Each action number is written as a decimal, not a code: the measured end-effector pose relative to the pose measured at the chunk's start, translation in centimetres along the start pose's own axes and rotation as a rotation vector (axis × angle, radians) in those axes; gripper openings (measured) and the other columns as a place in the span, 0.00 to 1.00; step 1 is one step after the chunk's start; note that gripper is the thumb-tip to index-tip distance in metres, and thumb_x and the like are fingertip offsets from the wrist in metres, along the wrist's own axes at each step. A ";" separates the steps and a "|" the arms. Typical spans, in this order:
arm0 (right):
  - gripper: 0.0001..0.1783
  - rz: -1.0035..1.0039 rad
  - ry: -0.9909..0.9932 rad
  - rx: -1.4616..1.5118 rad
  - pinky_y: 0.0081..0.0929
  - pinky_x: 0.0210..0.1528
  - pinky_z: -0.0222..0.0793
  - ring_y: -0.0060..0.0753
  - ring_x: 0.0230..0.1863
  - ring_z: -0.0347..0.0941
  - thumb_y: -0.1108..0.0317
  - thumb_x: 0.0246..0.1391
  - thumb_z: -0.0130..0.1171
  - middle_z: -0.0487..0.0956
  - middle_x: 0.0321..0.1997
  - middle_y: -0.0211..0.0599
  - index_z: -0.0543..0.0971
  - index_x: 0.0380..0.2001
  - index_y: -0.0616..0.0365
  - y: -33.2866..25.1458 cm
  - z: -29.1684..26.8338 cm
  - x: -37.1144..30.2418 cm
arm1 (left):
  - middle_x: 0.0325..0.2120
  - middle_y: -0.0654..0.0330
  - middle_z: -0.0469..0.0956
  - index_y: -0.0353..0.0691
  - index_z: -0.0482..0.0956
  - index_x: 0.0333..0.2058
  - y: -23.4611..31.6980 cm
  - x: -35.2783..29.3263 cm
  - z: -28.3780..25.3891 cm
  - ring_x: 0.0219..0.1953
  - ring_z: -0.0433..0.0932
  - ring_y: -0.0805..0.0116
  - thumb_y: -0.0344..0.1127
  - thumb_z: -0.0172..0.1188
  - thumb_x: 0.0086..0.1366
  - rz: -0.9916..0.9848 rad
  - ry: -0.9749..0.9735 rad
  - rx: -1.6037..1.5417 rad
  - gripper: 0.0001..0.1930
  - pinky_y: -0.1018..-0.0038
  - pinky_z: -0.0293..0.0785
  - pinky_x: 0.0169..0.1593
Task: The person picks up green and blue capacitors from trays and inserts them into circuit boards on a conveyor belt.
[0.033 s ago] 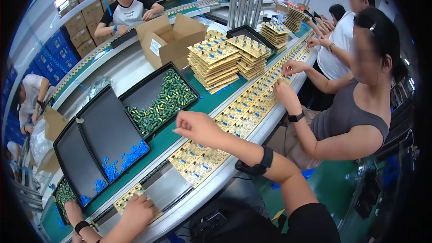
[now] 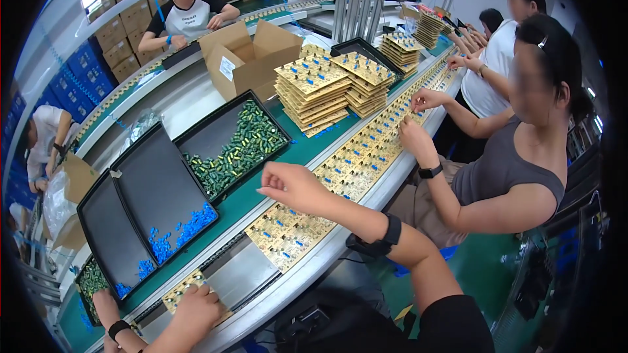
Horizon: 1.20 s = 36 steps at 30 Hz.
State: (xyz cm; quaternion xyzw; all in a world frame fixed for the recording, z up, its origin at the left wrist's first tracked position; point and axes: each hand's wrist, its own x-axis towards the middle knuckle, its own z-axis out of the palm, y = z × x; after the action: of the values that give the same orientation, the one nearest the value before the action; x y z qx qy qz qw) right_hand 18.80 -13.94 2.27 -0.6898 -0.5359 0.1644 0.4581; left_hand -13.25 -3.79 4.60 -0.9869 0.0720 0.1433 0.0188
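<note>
My right hand (image 2: pixel 291 186), with a black watch (image 2: pixel 383 235) on its wrist, hangs over the line between the component trays and the boards. Its fingers are curled in and pinched; what they hold, if anything, is too small to make out. At the lower left my left hand (image 2: pixel 198 307) is closed over a tan circuit board (image 2: pixel 175 293), its fingers bent down onto it and the fingertips partly hidden. Joined tan circuit boards (image 2: pixel 291 229) with blue and dark parts lie below my right hand.
Black trays hold green components (image 2: pixel 229 157) and blue components (image 2: pixel 183 229). Circuit boards stand in stacks (image 2: pixel 311 91) by an open cardboard box (image 2: pixel 242 68). A co-worker's banded hand (image 2: pixel 106 307) is beside my left arm; another co-worker's hands (image 2: pixel 415 131) work along the boards at right.
My right hand has shifted slightly to the right, still pinched. My left hand and the board under it have barely moved.
</note>
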 end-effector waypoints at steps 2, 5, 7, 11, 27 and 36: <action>0.10 0.018 -0.037 0.062 0.24 0.30 0.68 0.25 0.26 0.72 0.65 0.51 0.62 0.75 0.24 0.31 0.75 0.29 0.58 0.7 -0.4 -0.9 | 0.22 0.64 0.73 0.44 0.77 0.17 -0.3 -1.3 -0.3 0.35 0.72 0.66 0.35 0.58 0.43 -0.031 -0.082 -0.044 0.03 0.70 0.67 0.39; 0.09 0.112 -0.112 0.234 0.19 0.33 0.68 0.19 0.29 0.72 0.66 0.53 0.61 0.77 0.28 0.28 0.76 0.33 0.60 2.6 -0.9 -2.4 | 0.23 0.63 0.76 0.47 0.81 0.21 -1.4 -1.0 -2.3 0.35 0.76 0.61 0.42 0.63 0.47 -0.072 -0.210 -0.024 0.07 0.66 0.71 0.37; 0.09 0.298 -0.150 0.435 0.19 0.35 0.68 0.19 0.33 0.73 0.68 0.55 0.59 0.78 0.31 0.27 0.77 0.37 0.61 2.8 -1.5 -3.2 | 0.22 0.59 0.75 0.43 0.78 0.21 -2.3 1.9 -3.7 0.34 0.76 0.60 0.38 0.61 0.47 -0.130 -0.086 -0.014 0.06 0.62 0.71 0.37; 0.11 0.450 -0.151 0.584 0.19 0.39 0.68 0.19 0.38 0.73 0.71 0.57 0.55 0.78 0.36 0.30 0.76 0.43 0.62 1.8 -2.4 -4.0 | 0.25 0.58 0.74 0.42 0.75 0.21 -6.1 10.6 -4.9 0.36 0.72 0.60 0.29 0.57 0.48 -0.152 0.415 0.065 0.00 0.67 0.66 0.41; 0.08 0.396 -0.202 0.347 0.16 0.38 0.67 0.18 0.38 0.73 0.75 0.52 0.59 0.78 0.36 0.29 0.77 0.38 0.61 3.0 -0.6 -3.1 | 0.28 0.60 0.78 0.42 0.81 0.24 -13.5 20.2 -0.9 0.39 0.73 0.59 0.35 0.67 0.47 -0.552 0.588 -0.265 0.06 0.64 0.71 0.44; 0.07 -0.013 -0.123 -0.269 0.27 0.38 0.65 0.34 0.36 0.69 0.74 0.44 0.64 0.73 0.31 0.33 0.79 0.30 0.56 1.9 1.9 -2.8 | 0.32 0.56 0.78 0.37 0.80 0.28 -13.6 19.7 -1.1 0.42 0.74 0.58 0.36 0.67 0.48 -0.468 0.584 -0.268 0.10 0.64 0.71 0.47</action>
State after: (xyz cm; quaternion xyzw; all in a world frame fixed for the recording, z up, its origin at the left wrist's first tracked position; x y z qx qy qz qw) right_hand 17.56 -15.56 -0.99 -0.7301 -0.5845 0.1301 0.3291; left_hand 7.79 6.87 0.28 -0.9696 -0.1719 -0.1435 -0.0990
